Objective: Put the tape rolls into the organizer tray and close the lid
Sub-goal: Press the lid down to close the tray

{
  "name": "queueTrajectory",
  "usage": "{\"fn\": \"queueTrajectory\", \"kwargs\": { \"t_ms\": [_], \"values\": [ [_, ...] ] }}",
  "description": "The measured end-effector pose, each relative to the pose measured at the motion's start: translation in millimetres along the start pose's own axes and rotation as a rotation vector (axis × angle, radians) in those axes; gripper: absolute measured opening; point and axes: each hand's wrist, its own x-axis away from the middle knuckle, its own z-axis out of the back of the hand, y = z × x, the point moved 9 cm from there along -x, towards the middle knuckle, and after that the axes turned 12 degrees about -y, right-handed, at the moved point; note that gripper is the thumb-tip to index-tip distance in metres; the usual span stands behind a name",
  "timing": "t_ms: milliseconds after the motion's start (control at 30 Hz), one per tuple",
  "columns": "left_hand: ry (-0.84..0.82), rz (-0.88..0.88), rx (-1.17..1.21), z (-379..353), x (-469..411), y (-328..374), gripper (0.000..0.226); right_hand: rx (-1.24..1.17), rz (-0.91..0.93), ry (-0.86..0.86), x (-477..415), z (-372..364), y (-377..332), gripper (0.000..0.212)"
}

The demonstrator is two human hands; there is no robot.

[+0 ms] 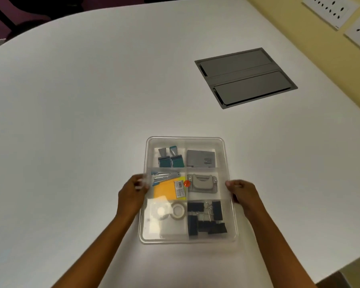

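1. The two tape rolls [170,211] already lay inside the organizer tray [229,163], in its near-left compartment, side by side and touching or nearly so. I judged that half of the job done.

2. The clear lid [204,142] appeared to lie over the tray, its rounded edge roughly lining up with the tray's rim all the way round. Whether it had seated fully I could not tell; the plastic was too transparent to show a gap.

3. My left hand [131,194] was at the tray's left edge, level with the middle row, fingers curled onto the rim, gripping it. The fingertips were blurred, so I could not tell the exact hold.

4. My right hand [242,193] was at the tray's right edge, opposite the left, thumb on top and fingers pressed together round the rim.

5. What was left, as I judged it, was pressing the lid down until it sat flush, then letting go.

6. The rolls themselves looked pale and translucent, lying flat with their cores facing up; the one nearer the tray's centre showed its ring clearly, the other was hazier.

7. Other compartments held other things: black binder clips [206,221] right of the rolls, a yellow pad [166,189] just beyond them, a grey punch [202,182] beyond the clips.

8. The tray sat on the white table [81,121].
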Motion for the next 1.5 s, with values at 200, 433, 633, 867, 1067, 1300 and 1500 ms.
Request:
{"fn": "queueTrajectory", "kwargs": {
  "t_ms": [200, 433, 633, 867, 1067, 1300, 1500],
  "values": [
    [-0.06, 0.198, 0.195, -10, 54, -66, 0.013, -0.029, -0.079, -0.08, 52, -6, 60, 0.013],
    [-0.118, 0.23, 0.262, -24, 60, -79, 0.007, -0.1, -0.157, -0.065, 63, -11, 82, 0.02],
    [-0.027, 0.121, -0.033, -21, 56, -60, 0.006, 0.301, -0.063, 0.015, 61, -4, 56, 0.03],
    [0.093, -0.307, -0.425, -34, 30, 5, 0.072, 0.644, 0.388, 0.142, 41, -38, -17, 0.078],
    [0.101, -0.348, -0.593, -39, 7, -1, 0.07, 0.903, 0.442, 0.191, 19, -53, -32, 0.078],
    [0.079, -0.367, -0.497, -44, 1, -3, 0.07, 0.947, 0.454, 0.197, 9, -54, -28, 0.098],
    [0.118, -0.368, -0.57, -41, 0, -1, 0.07, 0.903, 0.491, 0.197, 10, -55, -31, 0.104]
  ]
}}
